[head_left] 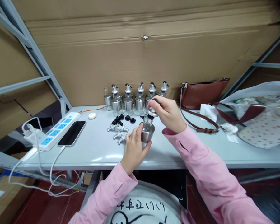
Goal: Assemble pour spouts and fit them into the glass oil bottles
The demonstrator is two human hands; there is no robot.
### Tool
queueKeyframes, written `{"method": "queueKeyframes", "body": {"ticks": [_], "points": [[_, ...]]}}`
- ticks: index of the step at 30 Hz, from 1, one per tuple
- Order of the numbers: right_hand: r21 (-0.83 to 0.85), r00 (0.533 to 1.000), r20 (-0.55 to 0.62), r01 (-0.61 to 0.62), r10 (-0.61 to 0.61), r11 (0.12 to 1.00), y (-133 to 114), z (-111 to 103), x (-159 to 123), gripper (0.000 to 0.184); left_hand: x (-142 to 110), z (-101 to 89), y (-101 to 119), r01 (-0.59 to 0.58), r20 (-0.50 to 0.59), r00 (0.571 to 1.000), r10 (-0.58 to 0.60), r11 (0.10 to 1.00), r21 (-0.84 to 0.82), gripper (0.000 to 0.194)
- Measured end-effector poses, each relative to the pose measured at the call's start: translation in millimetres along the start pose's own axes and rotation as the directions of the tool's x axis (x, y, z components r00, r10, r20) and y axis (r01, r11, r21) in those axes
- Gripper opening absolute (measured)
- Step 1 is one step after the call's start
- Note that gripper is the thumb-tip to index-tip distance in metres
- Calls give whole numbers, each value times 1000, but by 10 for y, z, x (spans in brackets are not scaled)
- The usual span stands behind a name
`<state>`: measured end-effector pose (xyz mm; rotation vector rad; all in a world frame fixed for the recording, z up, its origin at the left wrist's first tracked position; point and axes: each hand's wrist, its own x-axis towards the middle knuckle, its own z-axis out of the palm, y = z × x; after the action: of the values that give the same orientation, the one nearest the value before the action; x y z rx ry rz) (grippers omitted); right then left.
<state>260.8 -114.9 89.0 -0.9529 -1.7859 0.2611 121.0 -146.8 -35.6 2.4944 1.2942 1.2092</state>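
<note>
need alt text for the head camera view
Left hand holds a metal-sleeved glass bottle, right hand grips a pourer at its neck. More bottles stand behind; black parts and silver parts lie left.

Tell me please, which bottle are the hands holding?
The bottle nearest the front of the table: left hand holds it below, right hand at its top. The other bottles stand grouped behind.

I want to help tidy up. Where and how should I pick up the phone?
Probably grip the phone by its two long edges, from above: it lies flat, with a cable in its near end. The power strip sits close beside its left edge.
</note>
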Motion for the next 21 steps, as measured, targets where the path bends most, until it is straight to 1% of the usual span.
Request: {"method": "queueKeyframes", "body": {"ticks": [2, 4, 6, 9, 13, 18, 21], "points": [[0, 999, -15, 30, -30, 1000, 44, 4, 62, 27, -5, 6, 0, -7, 0, 1000, 7, 1000, 21, 69], [29, 994, -68, 87, -85, 996, 86, 2, 96, 17, -11, 13, 3, -16, 0, 1000, 16, 999, 46, 69], [35, 982, -122, 147, -141, 989, 120, 9, 102, 20, -17, 17, 5, -20, 2, 1000, 19, 998, 64, 69], [-44, 958, -192, 208, -213, 977, 143, 36, 73, 23, -23, 17, 5, -17, 5, 1000, 16, 997, 77, 69], [-137, 927, -276, 225, -255, 965, 125, 69, 22, 17, -25, 15, 4, -22, -1, 1000, 22, 997, 72, 69], [-198, 917, -246, 269, -314, 943, 104, 81, -8, 11, -19, 16, 10, -13, -1, 1000, 13, 997, 71, 69], [-186, 915, -252, 274, -316, 943, 110, 94, -10, 9, -21, 21, 9, -23, -15, 1000, 24, 997, 76, 70]]}}
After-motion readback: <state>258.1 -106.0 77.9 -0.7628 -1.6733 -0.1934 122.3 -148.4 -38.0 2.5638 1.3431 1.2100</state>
